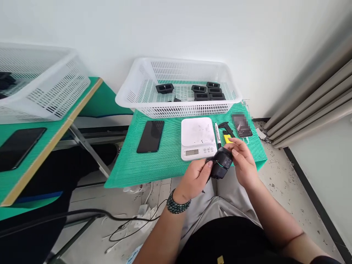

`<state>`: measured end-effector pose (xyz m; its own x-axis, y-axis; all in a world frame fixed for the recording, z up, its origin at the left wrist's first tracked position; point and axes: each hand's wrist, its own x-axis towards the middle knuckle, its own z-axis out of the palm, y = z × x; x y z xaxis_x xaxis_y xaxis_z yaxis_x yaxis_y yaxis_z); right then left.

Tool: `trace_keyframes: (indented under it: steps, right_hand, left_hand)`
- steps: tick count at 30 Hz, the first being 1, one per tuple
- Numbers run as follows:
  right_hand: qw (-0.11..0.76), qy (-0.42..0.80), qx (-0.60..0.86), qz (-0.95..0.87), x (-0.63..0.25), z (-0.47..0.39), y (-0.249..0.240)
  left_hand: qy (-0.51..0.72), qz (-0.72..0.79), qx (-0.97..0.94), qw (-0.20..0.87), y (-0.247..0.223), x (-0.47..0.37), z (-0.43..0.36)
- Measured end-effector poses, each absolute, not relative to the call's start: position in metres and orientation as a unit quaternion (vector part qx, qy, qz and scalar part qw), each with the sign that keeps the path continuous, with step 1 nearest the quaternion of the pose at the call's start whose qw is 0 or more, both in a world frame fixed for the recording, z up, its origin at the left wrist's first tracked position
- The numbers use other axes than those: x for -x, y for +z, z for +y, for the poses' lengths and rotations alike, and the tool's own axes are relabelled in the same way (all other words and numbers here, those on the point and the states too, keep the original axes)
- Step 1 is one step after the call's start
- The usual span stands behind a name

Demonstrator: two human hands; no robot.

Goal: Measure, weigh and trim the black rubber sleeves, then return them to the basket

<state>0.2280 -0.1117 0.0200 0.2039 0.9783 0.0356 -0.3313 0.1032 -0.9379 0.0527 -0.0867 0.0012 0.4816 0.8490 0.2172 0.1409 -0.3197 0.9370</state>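
Observation:
A black moulded plastic part (220, 165) is held between both of my hands, over my lap at the table's front edge. My left hand (195, 176) pinches its left end with thumb and fingers. On the other end, my right hand (242, 161) has its thumb and fingertips closed on the upper right corner. Just beyond the part lies a white kitchen scale (196, 134) with a dark-smudged plate. To the right of the scale are a white marker (217, 132), a yellow-handled tool (227, 138) and a black caliper (226, 127).
A white basket (178, 109) holding several similar black parts (202, 96) stands at the back of the green-covered table (123, 167). Dark phone (150, 136) left, lit phone (242, 126) right. Another green table (52, 137) with a basket (55, 91) is at left. Cables (110, 216) hang below.

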Motion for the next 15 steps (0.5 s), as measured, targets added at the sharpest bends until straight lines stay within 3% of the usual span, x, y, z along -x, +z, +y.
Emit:
trace_keyframes:
  steps: [10, 15]
  right_hand:
    - [0.488, 0.537, 0.469, -0.503, -0.247, -0.111, 0.011]
    - [0.43, 0.491, 0.514, -0.557, -0.254, -0.115, 0.013]
  left_hand:
    - [0.294, 0.323, -0.759, 0.483, -0.002, -0.047, -0.084]
    - [0.239, 0.315, -0.789, 0.469, -0.007, -0.053, -0.085]
